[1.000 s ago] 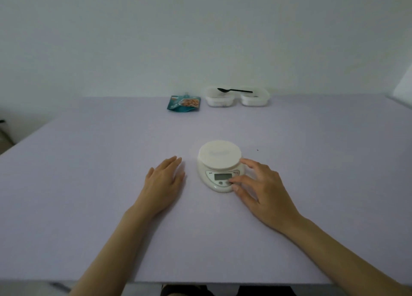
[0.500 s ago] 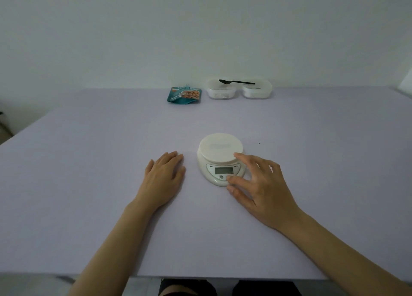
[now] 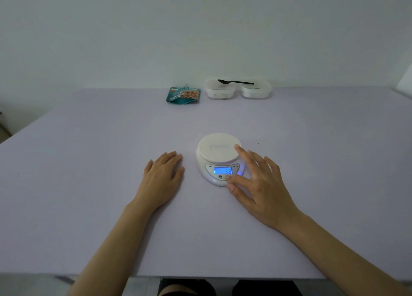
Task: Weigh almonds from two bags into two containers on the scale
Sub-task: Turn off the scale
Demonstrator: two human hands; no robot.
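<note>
A white kitchen scale (image 3: 219,149) stands at the table's middle, its round platter bare and its display lit blue with digits. My right hand (image 3: 259,185) lies at the scale's right side, thumb pressing its front button area and index fingertip touching the platter's rim. My left hand (image 3: 163,177) rests flat on the table just left of the scale. At the far edge lies a teal almond bag (image 3: 183,95) closed with a clip. Two white containers (image 3: 220,90) (image 3: 256,91) stand beside it, with a black spoon (image 3: 235,82) lying across their tops.
The lilac table (image 3: 89,161) runs to a pale wall behind. Its near edge lies just below my forearms. A white object shows at the far right edge (image 3: 405,84).
The scale's display has lit up blue with digits. My right thumb stays on the front buttons and the index finger now touches the platter. The left hand has not moved.
</note>
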